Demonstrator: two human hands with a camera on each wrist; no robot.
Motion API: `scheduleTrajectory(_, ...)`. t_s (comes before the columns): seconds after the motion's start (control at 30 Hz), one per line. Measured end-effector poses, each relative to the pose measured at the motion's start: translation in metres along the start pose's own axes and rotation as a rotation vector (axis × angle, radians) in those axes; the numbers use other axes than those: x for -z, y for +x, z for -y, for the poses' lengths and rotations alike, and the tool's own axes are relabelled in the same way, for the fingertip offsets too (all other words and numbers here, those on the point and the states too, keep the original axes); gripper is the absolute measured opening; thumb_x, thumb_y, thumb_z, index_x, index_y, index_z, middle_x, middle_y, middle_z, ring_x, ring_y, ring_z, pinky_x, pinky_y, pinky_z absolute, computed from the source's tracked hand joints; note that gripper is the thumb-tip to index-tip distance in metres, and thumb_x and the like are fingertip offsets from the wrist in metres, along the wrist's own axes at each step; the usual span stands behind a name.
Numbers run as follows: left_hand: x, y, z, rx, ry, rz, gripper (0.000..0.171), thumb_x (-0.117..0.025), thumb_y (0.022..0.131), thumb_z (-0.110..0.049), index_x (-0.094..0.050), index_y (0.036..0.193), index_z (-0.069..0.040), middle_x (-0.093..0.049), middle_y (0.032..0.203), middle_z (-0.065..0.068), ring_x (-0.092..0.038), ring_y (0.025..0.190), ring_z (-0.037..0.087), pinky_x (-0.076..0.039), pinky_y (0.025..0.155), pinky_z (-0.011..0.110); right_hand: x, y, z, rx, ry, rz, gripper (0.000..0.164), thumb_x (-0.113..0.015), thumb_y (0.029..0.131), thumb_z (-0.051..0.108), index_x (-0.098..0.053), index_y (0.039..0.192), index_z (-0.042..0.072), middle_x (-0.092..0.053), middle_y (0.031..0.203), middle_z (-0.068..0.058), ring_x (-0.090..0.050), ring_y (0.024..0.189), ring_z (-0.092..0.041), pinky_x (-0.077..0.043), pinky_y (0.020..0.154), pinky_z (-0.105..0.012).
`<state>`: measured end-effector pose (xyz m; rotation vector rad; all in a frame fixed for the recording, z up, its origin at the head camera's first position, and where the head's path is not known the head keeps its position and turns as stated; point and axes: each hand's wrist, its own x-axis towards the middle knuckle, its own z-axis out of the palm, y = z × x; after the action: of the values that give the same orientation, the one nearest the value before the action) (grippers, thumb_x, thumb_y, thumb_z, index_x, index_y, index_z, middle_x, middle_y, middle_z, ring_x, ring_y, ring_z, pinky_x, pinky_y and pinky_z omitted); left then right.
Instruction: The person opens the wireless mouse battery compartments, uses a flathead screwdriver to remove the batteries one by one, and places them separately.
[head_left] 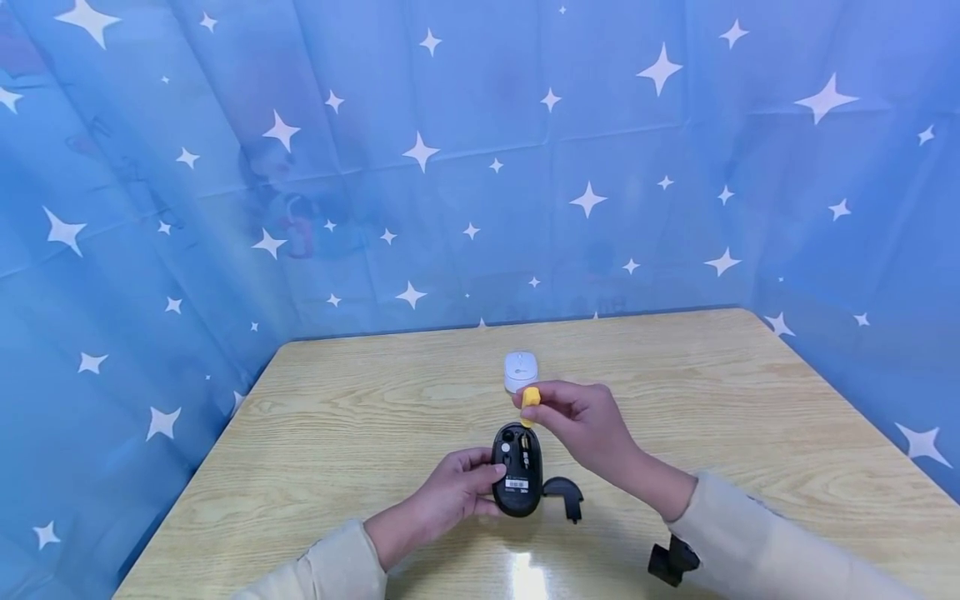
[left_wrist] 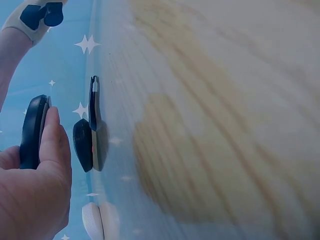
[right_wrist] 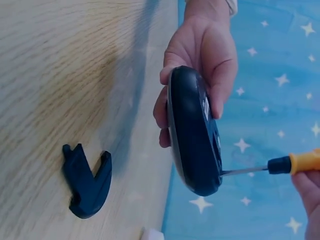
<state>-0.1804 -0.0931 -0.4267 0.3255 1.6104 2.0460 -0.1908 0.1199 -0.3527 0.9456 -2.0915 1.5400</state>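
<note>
My left hand (head_left: pixel 461 486) grips a black computer mouse (head_left: pixel 516 497) above the table, its underside turned up. Inside a slot in that underside lies what looks like a battery (head_left: pixel 526 457). A small yellow screwdriver (head_left: pixel 531 397) is pinched in my right hand (head_left: pixel 588 421). In the right wrist view, the shaft of the screwdriver (right_wrist: pixel 280 166) reaches the underside of the mouse (right_wrist: pixel 192 135) near the end away from my left hand (right_wrist: pixel 207 60). Just right of the mouse, a curved black cover (head_left: pixel 564 492) lies loose on the table.
Behind my right hand a white mouse (head_left: pixel 521 368) stands on the wooden table (head_left: pixel 360 408). A blue curtain with white stars (head_left: pixel 480 167) hangs behind the table. Near the right sleeve cuff sits a black wrist-worn device (head_left: pixel 672 560).
</note>
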Motion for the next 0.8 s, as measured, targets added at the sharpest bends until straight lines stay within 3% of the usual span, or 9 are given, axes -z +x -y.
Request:
scheduleTrajectory(0.13, 0.0, -0.001, 0.001, -0.007, -0.003, 0.02, 0.042, -0.055, 0.096, -0.007, -0.045, 0.129, 0.017, -0.064, 0.111, 0.024, -0.067, 0.093, 0.031, -0.059, 0.078, 0.038, 0.002, 0.004, 0.0, -0.11, 0.011, -0.013, 0.013, -0.065, 0.093, 0.009, -0.074, 0.101, 0.004, -0.073, 0.093, -0.002, -0.061, 0.066, -0.011, -0.052, 0.056, -0.022)
scheduleTrajectory(0.33, 0.0, -0.002, 0.003, -0.002, 0.003, 0.044, 0.041, -0.056, 0.095, -0.006, -0.046, 0.129, 0.016, -0.065, 0.108, 0.022, -0.069, 0.086, 0.028, -0.06, 0.075, 0.036, 0.01, 0.014, -0.004, -0.303, 0.102, -0.055, 0.023, -0.064, 0.095, 0.022, -0.073, 0.1, 0.002, -0.072, 0.09, -0.013, -0.069, 0.08, -0.02, -0.06, 0.074, -0.033)
scheduleTrajectory(0.47, 0.0, -0.002, 0.004, -0.003, 0.007, 0.042, 0.04, -0.057, 0.095, -0.006, -0.048, 0.128, 0.015, -0.065, 0.105, 0.02, -0.069, 0.086, 0.028, -0.06, 0.074, 0.036, 0.014, 0.02, -0.011, -0.379, 0.15, -0.057, 0.03, -0.061, 0.097, 0.024, -0.069, 0.104, -0.004, -0.071, 0.091, -0.016, -0.07, 0.088, -0.026, -0.059, 0.075, -0.034)
scheduleTrajectory(0.8, -0.002, -0.005, 0.005, 0.003, 0.013, 0.039, 0.04, -0.055, 0.095, -0.006, -0.047, 0.128, 0.016, -0.065, 0.106, 0.022, -0.069, 0.087, 0.03, -0.06, 0.074, 0.037, 0.019, 0.031, -0.042, -0.556, 0.192, -0.046, 0.036, -0.059, 0.098, 0.03, -0.065, 0.107, -0.005, -0.07, 0.095, -0.019, -0.07, 0.086, -0.023, -0.06, 0.074, -0.036)
